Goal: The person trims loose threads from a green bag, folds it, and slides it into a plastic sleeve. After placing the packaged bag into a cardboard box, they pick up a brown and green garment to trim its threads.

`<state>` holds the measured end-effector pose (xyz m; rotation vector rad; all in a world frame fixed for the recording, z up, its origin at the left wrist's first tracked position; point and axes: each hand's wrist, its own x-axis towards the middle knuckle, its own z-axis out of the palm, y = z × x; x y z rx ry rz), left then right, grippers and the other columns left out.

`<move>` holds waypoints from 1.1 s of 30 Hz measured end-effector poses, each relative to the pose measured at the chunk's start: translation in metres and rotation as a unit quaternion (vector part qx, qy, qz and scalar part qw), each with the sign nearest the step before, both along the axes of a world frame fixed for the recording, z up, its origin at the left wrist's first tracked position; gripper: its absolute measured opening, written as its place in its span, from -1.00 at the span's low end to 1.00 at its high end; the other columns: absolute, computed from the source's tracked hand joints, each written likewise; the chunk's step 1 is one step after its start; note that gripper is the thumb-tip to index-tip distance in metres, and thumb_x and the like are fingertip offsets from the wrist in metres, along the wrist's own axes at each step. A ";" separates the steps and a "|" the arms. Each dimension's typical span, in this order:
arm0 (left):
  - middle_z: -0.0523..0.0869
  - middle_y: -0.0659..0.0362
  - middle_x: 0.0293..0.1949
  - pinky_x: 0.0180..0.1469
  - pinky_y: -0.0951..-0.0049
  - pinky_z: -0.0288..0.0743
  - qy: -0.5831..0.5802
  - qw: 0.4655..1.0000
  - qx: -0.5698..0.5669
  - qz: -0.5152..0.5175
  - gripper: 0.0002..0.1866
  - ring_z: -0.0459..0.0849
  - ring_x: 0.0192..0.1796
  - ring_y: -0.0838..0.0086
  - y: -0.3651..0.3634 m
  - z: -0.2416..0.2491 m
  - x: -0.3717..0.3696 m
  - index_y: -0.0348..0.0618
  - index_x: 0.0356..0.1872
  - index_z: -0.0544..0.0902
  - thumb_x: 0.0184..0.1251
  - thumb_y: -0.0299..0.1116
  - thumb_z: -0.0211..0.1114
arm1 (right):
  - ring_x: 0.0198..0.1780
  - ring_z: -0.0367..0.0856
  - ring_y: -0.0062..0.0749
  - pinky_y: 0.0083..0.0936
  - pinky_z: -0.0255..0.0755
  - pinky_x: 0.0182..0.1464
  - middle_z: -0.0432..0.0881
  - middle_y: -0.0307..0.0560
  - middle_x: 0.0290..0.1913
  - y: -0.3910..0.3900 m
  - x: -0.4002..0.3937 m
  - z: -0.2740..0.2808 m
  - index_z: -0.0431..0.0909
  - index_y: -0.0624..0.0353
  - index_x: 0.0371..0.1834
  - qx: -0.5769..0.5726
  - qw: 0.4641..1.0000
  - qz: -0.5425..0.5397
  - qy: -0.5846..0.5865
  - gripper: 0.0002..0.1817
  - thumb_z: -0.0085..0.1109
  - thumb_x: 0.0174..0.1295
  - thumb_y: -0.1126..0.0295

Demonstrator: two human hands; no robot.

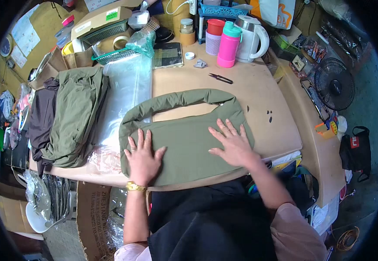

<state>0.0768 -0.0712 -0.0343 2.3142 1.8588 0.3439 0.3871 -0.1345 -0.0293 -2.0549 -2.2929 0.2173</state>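
An olive green cloth bag point(188, 143) with a padded strap point(176, 99) lies flat at the near edge of the tan table point(258, 95). My left hand point(143, 157) rests palm down on the bag's left part, fingers spread. My right hand point(231, 143) lies flat on its right part, fingers apart. A gold watch point(135, 187) is on my left wrist. Neither hand holds anything.
A pile of olive and dark brown bags point(65, 117) sits at the left, beside clear plastic sleeves point(126, 91). Small black scissors point(220, 78) lie beyond the bag. A pink bottle point(229, 45), white kettle point(252, 38), jars and baskets crowd the far edge. A fan point(334, 85) stands at right.
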 end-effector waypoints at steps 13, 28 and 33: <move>0.68 0.02 -0.11 -0.07 0.11 0.51 0.007 0.974 0.225 -0.034 -0.60 0.67 -0.07 0.10 0.149 0.017 -0.041 -0.14 0.05 0.56 0.15 -0.43 0.39 | -0.08 0.65 -0.01 -0.17 0.48 -0.01 0.68 0.08 -0.25 0.153 0.074 0.007 0.65 0.25 -0.07 0.076 0.988 -0.001 0.137 -0.72 0.34 0.20 0.34; 0.22 -0.10 0.49 0.45 -0.40 -0.12 -0.024 0.972 -0.027 -0.233 -0.19 0.07 0.55 -0.15 -0.033 0.005 0.079 0.15 0.46 0.37 0.27 0.33 0.15 | -0.28 0.71 -0.35 -0.40 0.60 -0.21 0.72 -0.03 -0.28 0.311 0.023 0.019 0.61 0.25 -0.06 0.077 0.895 -0.026 0.439 -0.76 0.30 0.28 0.38; 0.31 -0.13 0.39 0.41 -0.40 -0.05 -0.026 0.985 0.009 -0.171 -0.20 0.13 0.49 -0.22 -0.019 -0.004 0.078 0.18 0.44 0.41 0.22 0.32 0.22 | -0.23 0.68 -0.54 -0.56 0.61 -0.16 0.71 -0.16 -0.22 0.166 -0.018 0.050 0.60 0.32 -0.04 -0.161 0.790 0.052 0.590 -0.79 0.25 0.29 0.54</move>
